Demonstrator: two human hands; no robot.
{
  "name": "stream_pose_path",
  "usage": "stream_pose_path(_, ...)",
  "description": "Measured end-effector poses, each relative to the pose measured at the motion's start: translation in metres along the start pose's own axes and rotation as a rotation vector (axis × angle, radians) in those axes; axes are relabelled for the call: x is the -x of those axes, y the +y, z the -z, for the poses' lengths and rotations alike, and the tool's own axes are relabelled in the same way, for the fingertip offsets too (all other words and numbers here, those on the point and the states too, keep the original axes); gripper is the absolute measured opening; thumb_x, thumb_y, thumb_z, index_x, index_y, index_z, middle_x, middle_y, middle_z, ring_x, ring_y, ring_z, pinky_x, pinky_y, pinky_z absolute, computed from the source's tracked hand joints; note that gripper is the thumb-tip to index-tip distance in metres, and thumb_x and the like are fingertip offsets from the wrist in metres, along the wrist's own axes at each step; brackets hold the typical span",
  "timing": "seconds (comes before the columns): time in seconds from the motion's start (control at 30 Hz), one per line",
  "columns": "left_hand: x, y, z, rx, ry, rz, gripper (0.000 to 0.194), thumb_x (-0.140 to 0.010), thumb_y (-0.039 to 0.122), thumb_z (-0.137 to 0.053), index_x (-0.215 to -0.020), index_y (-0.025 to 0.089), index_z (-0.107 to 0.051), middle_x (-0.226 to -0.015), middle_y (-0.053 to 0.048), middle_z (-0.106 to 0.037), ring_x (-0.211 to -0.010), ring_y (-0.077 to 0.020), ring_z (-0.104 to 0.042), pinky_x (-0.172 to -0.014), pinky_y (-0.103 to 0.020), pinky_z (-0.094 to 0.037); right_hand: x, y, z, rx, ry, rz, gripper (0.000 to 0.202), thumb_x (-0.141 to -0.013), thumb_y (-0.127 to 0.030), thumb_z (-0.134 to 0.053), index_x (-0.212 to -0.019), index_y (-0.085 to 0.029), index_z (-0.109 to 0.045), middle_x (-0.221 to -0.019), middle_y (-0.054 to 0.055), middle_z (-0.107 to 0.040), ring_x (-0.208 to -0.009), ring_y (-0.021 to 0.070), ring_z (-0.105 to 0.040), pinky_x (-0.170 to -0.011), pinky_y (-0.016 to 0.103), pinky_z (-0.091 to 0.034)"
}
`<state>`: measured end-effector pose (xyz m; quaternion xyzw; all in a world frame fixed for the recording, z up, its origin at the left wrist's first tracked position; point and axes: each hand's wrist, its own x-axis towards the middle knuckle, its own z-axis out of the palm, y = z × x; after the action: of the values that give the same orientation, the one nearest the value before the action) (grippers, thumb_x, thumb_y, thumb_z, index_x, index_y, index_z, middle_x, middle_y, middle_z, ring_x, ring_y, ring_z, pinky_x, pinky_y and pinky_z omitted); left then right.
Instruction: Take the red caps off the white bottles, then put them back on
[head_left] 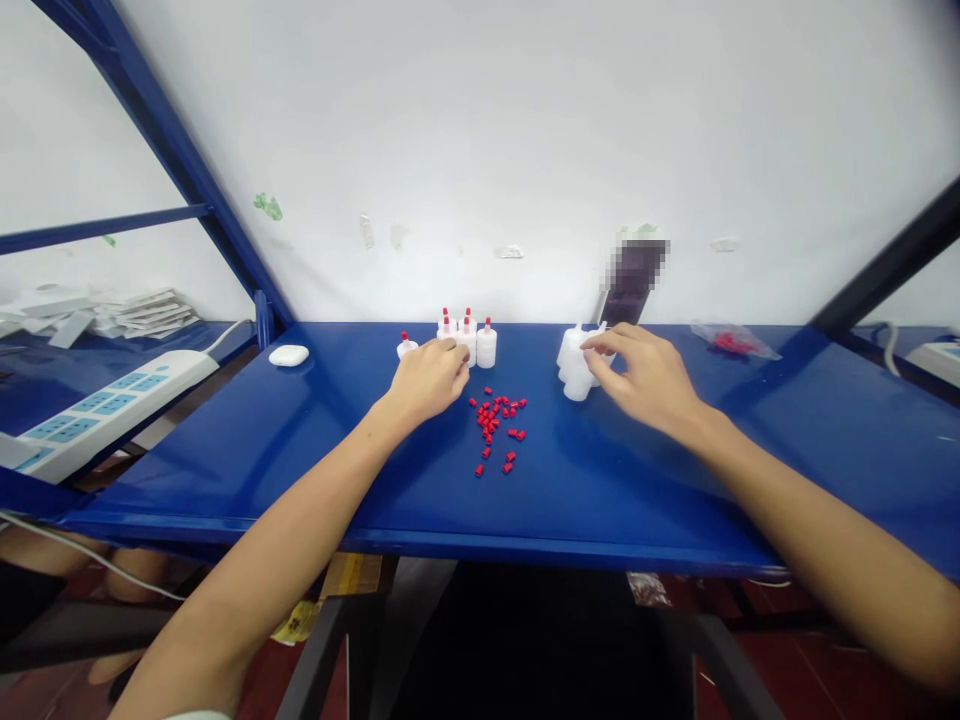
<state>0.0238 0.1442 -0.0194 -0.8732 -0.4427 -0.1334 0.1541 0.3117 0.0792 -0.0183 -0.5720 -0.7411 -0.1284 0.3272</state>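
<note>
My left hand (433, 378) is curled, its fingertips beside a cluster of white squeeze bottles with red caps (486, 348). Whatever its fingers hold, if anything, is hidden. Another red-capped bottle (406, 346) shows partly behind that hand's knuckles. To the right, my right hand (645, 372) has its thumb and forefinger closed at a white squeeze bottle (578, 372) with no red cap, one of several standing close together. Some of these are partly covered by the fingers. Between both hands, many small red caps (489, 424) lie scattered on the blue table (600, 490).
A dark phone-like device (631, 282) leans against the wall behind the uncapped bottles. A clear bag of red pieces (733, 342) lies at the right, a white rounded case (289, 355) at the left. Beyond the blue frame is a power strip (112, 405).
</note>
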Motion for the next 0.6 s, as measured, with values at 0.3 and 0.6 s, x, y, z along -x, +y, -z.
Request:
stream_pose_path(0.3,0.0,0.007,0.002,0.063,0.086,0.001,0.023,-0.096,0.025,-0.045,-0.096,0.017,-0.067,-0.094,-0.008,-0.07,-0.09,-0.0229,-0.064,-0.06,-0.03,-0.037,0.0,0.0,-0.001,0.013,0.032,0.062,0.013,-0.085,-0.028,-0.061,-0.084,-0.021,-0.072,-0.086,0.006,-0.07,-0.082,0.0234,-0.067,-0.068,0.035,-0.049)
stream_pose_path(0.6,0.001,0.011,0.0,0.122,0.075,-0.012,0.023,-0.095,0.024,-0.046,-0.096,0.017,-0.068,-0.095,-0.008,-0.069,-0.087,-0.0211,-0.063,-0.063,-0.029,-0.041,0.001,-0.001,0.003,0.011,0.015,0.113,0.011,-0.084,-0.025,-0.06,-0.085,-0.021,-0.071,-0.087,0.005,-0.07,-0.078,0.0218,-0.067,-0.065,0.034,-0.049)
